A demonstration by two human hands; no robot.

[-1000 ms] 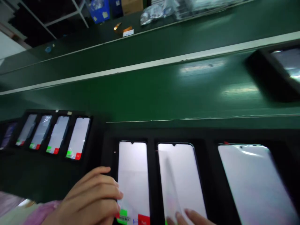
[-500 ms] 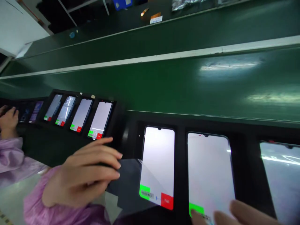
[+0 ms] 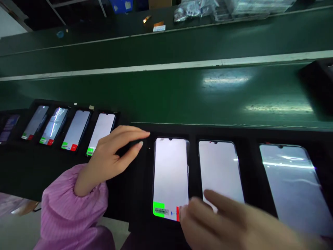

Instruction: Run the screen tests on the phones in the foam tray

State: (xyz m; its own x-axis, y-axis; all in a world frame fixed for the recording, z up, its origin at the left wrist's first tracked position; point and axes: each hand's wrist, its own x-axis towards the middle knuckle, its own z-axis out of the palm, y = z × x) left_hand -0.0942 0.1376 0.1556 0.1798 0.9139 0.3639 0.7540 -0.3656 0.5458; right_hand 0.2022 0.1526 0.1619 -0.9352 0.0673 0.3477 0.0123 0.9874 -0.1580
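Observation:
My left hand (image 3: 117, 147) is open, its index finger and thumb apart and pointing right, with nothing visible between them. It hovers beside the left edge of a phone (image 3: 170, 170) with a lit white screen, a green patch at lower left and a red patch at lower right. My right hand (image 3: 221, 225), slightly blurred, comes in from the lower right with bent, parted fingers. Its fingertips are at the red patch, partly covering it; whether they press cannot be made out. Under this hand lies a second lit phone (image 3: 218, 163), its lower part hidden.
A third phone (image 3: 288, 180) lies at right in the same black tray (image 3: 194, 135). Several lit phones (image 3: 75, 128) sit in another tray at left. Behind runs a green bench surface (image 3: 161, 97); a black box (image 3: 318, 86) stands at far right, plastic bags (image 3: 197, 10) at the back.
The view has shifted right. A clear sheet beside my left hand and across the phone's lower corner no longer shows. My right hand moved left to that phone; another person's hand left view.

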